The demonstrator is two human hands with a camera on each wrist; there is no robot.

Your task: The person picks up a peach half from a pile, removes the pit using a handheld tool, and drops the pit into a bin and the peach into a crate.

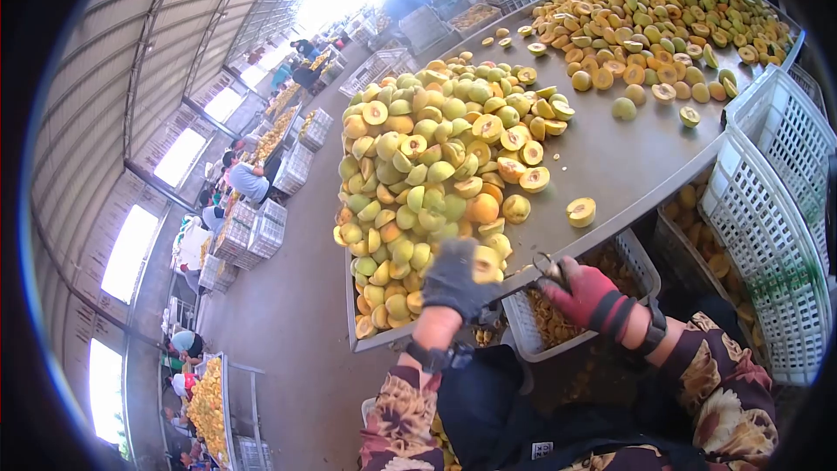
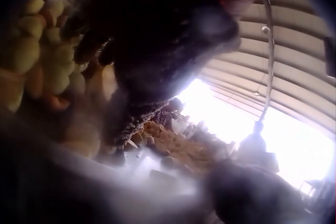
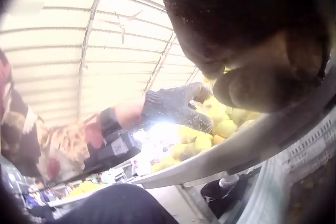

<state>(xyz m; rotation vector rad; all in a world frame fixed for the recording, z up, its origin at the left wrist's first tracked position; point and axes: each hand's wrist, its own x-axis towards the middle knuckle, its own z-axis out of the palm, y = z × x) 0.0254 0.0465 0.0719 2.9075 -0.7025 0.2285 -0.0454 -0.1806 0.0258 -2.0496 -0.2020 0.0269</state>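
Note:
My left hand [image 1: 458,281], in a dark grey glove, is blurred at the near edge of a pile of halved yellow-green peaches [image 1: 418,148]. Its thumb and fingers grip a peach half [image 1: 486,264] with the cut face up. In the right wrist view, the same gloved left hand [image 3: 178,109] curves round yellow fruit. My right hand [image 1: 586,295], in a red and dark glove, holds a small metal tool with a curved loop end [image 1: 547,265] by the table edge. A single peach half [image 1: 581,212] lies cut side up on the metal table [image 1: 602,166].
Below the table edge, a white basket [image 1: 641,270] contains small brown pieces. Tall white crates [image 1: 772,235] stand at the right. A second peach pile [image 1: 663,17] covers the far end of the table. Several people work at other tables [image 1: 228,419] on the left.

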